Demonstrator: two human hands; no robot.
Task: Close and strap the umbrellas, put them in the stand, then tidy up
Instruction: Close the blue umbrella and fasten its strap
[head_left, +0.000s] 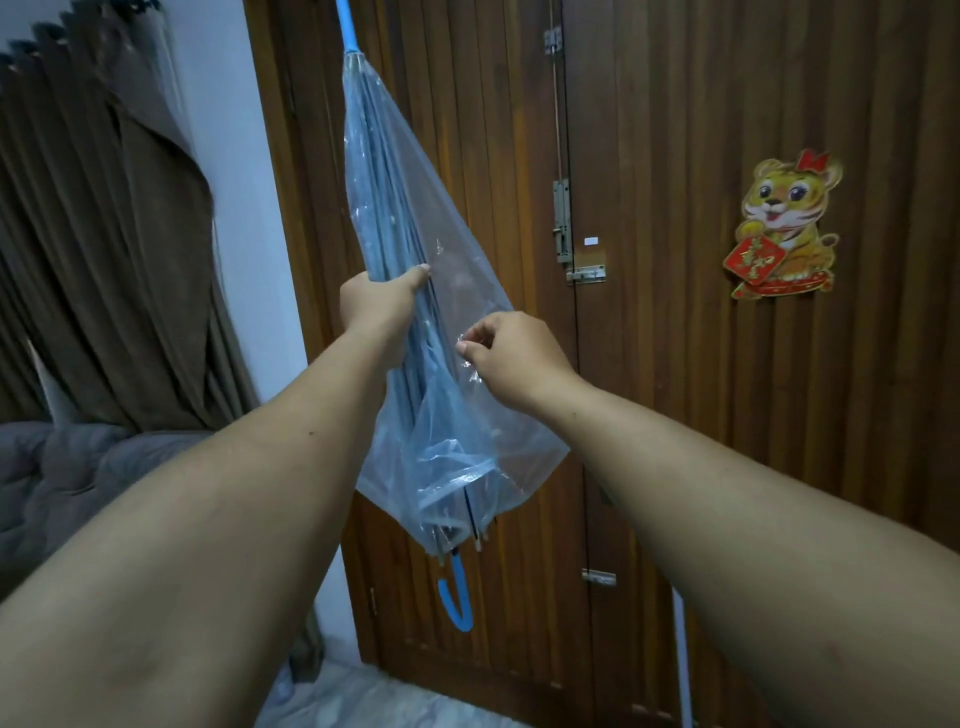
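Our left hand (382, 304) holds the closed umbrella (395, 270) in a full grip at mid-canopy, tip up, hook handle (457, 597) hanging below. Just right of that grip, our right hand (511, 356) pinches loose clear canopy film, probably gathering folds for strapping.

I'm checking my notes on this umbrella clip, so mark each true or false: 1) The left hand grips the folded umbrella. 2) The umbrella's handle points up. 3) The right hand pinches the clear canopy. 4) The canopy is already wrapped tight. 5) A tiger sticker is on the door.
1) The left hand grips the umbrella: true.
2) False: the blue handle hangs at the bottom.
3) The right hand pinches the canopy: true.
4) False: it billows loose.
5) Tiger sticker on the door: true.
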